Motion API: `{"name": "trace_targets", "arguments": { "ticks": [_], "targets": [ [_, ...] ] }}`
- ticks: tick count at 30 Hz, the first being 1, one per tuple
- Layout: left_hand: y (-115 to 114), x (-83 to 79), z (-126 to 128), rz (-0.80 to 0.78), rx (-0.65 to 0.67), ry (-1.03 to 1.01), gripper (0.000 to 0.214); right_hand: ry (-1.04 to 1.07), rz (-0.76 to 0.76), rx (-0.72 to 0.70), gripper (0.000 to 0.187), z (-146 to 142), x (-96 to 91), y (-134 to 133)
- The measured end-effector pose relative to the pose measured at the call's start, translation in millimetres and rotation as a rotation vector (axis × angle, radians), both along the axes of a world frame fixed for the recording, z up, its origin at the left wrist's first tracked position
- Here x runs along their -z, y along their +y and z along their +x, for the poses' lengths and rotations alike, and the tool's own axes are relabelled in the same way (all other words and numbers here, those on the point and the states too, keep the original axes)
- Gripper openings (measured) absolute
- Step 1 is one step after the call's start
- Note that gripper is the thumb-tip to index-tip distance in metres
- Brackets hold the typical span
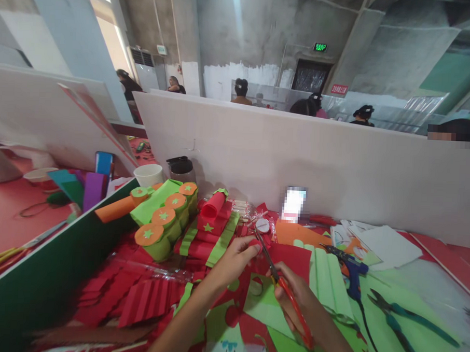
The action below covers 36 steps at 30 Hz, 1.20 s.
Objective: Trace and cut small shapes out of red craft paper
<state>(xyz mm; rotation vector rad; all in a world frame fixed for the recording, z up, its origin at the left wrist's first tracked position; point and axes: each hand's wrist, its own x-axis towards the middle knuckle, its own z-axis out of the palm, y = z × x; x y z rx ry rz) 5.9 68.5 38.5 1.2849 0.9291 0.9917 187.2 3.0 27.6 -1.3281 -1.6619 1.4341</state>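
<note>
My right hand (298,293) is closed around the red handles of a pair of scissors (283,282), whose blades point up and away from me. In my left hand (241,254), thumb and fingers pinch a small piece of red paper (263,244) beside the blades. Whether the blades touch this paper I cannot tell. Below my hands lie green paper sheets (264,307) and red scraps. Just beyond my left hand stands a red and green paper tank model (209,228). To its left is a green paper model (165,217) with orange discs and green stars.
A blue glue gun (350,269) and green-handled pliers (404,318) lie at the right. Rolled light green paper (326,281) is nearer. Cut red strips (147,299) cover the left. A white board (236,145) closes the back, with a lit phone (293,204) against it. People sit beyond.
</note>
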Motion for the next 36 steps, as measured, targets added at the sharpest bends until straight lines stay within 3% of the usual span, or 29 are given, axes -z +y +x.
{"name": "trace_targets", "arguments": {
  "ticks": [7,13,18,23,29,33,36],
  "targets": [
    [-1,-2.0,0,-0.014,-0.004,0.004,0.024,0.077,-0.049,0.011,0.064,-1,7.2,3],
    [-3,-7.3,-3,0.007,0.03,0.072,0.023,0.071,-0.082,-0.018,0.071,1,-4.8,3],
    [0,-9.4,-10,0.036,0.111,0.158,0.025,0.007,-0.037,-0.041,0.058,4,-12.8,1],
    [4,-2.9,-14,0.059,0.148,0.201,0.026,0.015,-0.072,-0.041,0.048,9,-2.9,0],
    [3,-2.0,-13,0.105,0.168,0.174,0.026,0.046,-0.078,0.033,0.054,7,3.7,3],
    [-1,-10.8,-12,0.009,0.125,0.072,0.031,0.027,-0.041,0.113,0.059,8,-5.9,3],
    [-2,-15.2,-12,-0.124,0.054,-0.032,0.032,-0.043,-0.073,0.089,0.054,17,-12.9,3]
  ]
}}
